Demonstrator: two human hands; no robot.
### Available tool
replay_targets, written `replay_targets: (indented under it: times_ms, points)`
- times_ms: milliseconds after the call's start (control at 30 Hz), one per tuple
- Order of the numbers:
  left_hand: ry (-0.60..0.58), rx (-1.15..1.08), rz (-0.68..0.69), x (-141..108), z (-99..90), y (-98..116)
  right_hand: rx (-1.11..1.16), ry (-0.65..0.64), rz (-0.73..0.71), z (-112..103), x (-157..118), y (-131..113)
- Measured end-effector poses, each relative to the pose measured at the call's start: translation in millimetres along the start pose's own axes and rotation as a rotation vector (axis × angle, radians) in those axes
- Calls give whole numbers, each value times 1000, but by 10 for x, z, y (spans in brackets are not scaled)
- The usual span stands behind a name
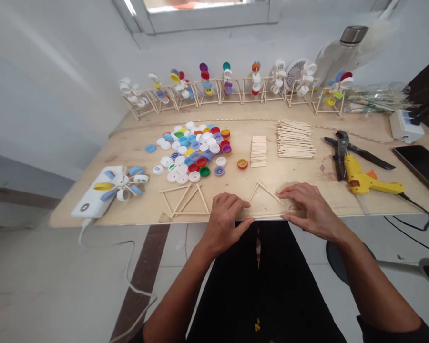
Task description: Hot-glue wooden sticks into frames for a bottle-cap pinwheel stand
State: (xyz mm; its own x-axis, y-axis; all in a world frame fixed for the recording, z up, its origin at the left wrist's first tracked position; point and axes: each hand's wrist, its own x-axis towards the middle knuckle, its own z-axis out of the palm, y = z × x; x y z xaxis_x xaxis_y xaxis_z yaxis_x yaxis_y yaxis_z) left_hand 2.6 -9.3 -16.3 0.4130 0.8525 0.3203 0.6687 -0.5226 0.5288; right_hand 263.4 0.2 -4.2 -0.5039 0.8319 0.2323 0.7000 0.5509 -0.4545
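Observation:
Thin wooden sticks (270,193) form a triangle at the table's front edge, its peak pointing away from me. My left hand (226,221) is at its lower left corner, thumb on the end of the bottom stick (268,217) and fingers curled beside the left stick. At the lower right corner my right hand (309,209) has its thumb at the other end of that bottom stick, fingertips against the right stick. Left of my hands lie two more stick triangles (191,200), side by side and touching. Whether the sticks are glued at the corners cannot be seen.
Loose bottle caps (196,147) are heaped mid-left. Stick piles (295,139) and short sticks (258,151) lie ahead. At right are cutters (341,150), a yellow glue gun (368,178) and a phone (422,164). Cap wheels on stick frames (227,93) line the wall. A power bank (96,197) is left.

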Motion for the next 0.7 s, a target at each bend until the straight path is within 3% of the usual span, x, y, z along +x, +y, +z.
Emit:
replay_targets:
  times_ms: [400,700]
  points:
    - [64,81,-66,58,65,28,-42,181,-11,122,-11,48]
    - [68,194,-110,23,82,50,-23,162,-14,109,-10,54]
